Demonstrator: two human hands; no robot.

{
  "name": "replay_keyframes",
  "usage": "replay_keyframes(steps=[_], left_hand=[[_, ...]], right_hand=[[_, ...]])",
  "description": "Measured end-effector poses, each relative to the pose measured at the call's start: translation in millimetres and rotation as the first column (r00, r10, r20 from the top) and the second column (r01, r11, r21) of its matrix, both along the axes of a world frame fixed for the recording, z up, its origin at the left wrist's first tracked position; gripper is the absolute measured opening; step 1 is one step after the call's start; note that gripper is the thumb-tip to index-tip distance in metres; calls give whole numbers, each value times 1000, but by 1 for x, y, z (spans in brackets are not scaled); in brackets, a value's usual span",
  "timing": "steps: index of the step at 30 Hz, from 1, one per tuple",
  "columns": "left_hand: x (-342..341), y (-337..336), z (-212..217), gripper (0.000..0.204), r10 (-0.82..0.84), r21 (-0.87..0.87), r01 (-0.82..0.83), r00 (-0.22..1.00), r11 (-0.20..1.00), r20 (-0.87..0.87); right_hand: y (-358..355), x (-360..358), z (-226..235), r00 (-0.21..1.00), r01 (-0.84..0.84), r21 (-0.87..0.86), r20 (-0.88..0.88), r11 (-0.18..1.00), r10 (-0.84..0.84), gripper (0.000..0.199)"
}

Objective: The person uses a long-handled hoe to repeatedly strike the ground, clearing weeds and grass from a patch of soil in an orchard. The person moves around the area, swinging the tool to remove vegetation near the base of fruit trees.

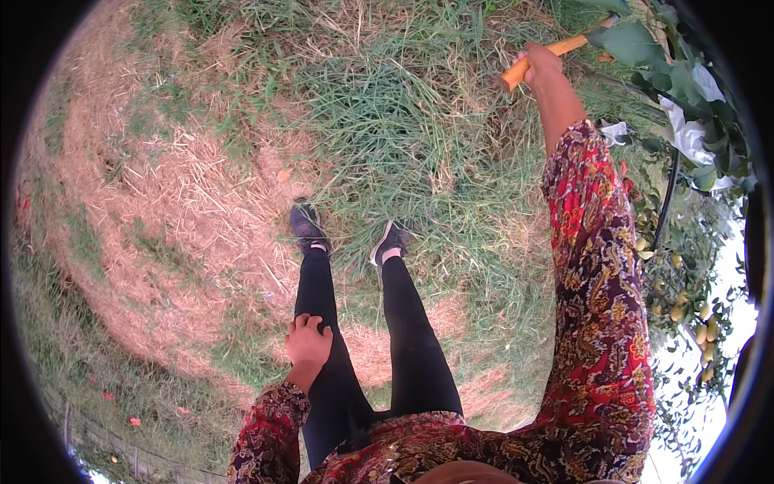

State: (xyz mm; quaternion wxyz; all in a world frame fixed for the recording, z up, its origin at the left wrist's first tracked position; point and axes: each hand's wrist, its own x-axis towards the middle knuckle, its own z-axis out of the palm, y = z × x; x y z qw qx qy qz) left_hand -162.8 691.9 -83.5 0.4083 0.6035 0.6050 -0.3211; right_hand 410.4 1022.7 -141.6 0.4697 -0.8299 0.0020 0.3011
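Far to the right, my right arm is stretched out, and my right hand (542,64) is wrapped round an orange, wooden-looking handle (571,43). Its blunt end sticks out left of my fist. The other end runs up to the right behind broad green leaves (629,43), so whatever it carries is hidden. My left hand (309,340) lies on my left leg (319,302) near the knee, fingers slightly bent and apart, with nothing in it.
Leafy branches hang along the right side, with white sheets or bags (687,133) among them. Lower down, yellow-green fruit (707,335) hangs in clusters near a dark hose or cable (667,198). Tall grass (387,121) and dry straw (193,181) surround my shoes (306,224).
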Motion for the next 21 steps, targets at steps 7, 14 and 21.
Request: replay_keyframes(steps=[7,14,21], left_hand=[[2,0,-1,29,43,-43,-43,999,998,-20],[12,11,0,30,31,-39,-33,999,999,-37],[23,24,1,29,-22,-38,21,999,999,-27]], right_hand=[[-114,-99,-33,977,-2,-52,-213,999,-9,14],[-395,-285,65,932,-329,-625,-335,708,137,22],[-395,-224,73,919,-377,-651,-171,659,356,20]])
